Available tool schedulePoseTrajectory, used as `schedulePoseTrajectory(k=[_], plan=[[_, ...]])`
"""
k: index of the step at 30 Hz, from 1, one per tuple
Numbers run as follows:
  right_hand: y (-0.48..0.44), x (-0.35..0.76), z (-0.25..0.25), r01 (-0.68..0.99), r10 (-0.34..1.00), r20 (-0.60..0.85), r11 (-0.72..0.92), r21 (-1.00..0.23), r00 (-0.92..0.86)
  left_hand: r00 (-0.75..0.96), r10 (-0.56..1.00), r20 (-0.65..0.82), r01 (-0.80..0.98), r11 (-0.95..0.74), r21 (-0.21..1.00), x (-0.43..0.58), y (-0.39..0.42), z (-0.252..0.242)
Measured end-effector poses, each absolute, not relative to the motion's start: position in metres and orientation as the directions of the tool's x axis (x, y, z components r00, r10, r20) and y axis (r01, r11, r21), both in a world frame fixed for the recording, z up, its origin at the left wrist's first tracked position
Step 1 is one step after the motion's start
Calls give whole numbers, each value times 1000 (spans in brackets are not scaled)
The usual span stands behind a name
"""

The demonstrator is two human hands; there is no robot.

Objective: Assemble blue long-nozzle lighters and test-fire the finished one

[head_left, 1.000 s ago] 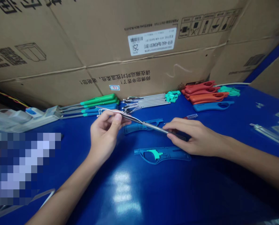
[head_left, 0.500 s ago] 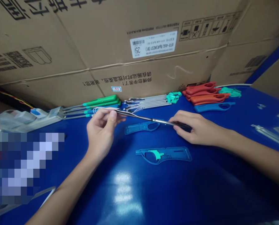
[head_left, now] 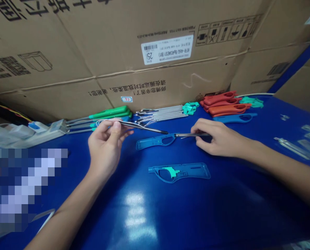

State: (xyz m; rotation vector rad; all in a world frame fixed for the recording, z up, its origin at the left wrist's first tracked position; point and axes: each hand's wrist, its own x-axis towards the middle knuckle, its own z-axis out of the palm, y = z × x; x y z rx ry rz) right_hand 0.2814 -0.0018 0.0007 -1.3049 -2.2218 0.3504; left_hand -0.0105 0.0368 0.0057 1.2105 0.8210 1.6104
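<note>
On the left, my left hand (head_left: 106,146) pinches a thin black rod (head_left: 147,128) between thumb and fingers, with loose white wires (head_left: 109,120) looping along it. My right hand (head_left: 213,137) is closed on a slim metal piece (head_left: 185,134) that points left; a darker part of it shows under the fingers. A small gap separates the rod's tip from the metal piece. Below them lies a blue handle half (head_left: 156,141) with an oval finger opening. Nearer to me, another blue handle half (head_left: 194,171) lies with its inside up, holding a green trigger (head_left: 171,172).
Along the cardboard box (head_left: 118,41) lie green-handled lighters (head_left: 110,113), metal tubes with wires (head_left: 168,113), green triggers (head_left: 190,108) and red and orange handles (head_left: 220,102). A power strip (head_left: 47,130) stands left; clear plastic pieces (head_left: 293,147) lie right on the blue table (head_left: 186,215).
The black rod and the metal piece, touching end to end before, are now apart. My left hand has shifted slightly left with the rod. The view has turned a little.
</note>
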Motion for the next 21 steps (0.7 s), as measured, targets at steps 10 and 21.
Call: schedulePoseTrajectory(k=[10,21], plan=[[-24,253,27,55,926,-151,-140,-989,-345,82,971,223,-312,-188,931,5,15,9],[-29,247,17,-14,808,-262,-316,-949,-527,94,967,238,-289,-202,936,15,5,14]])
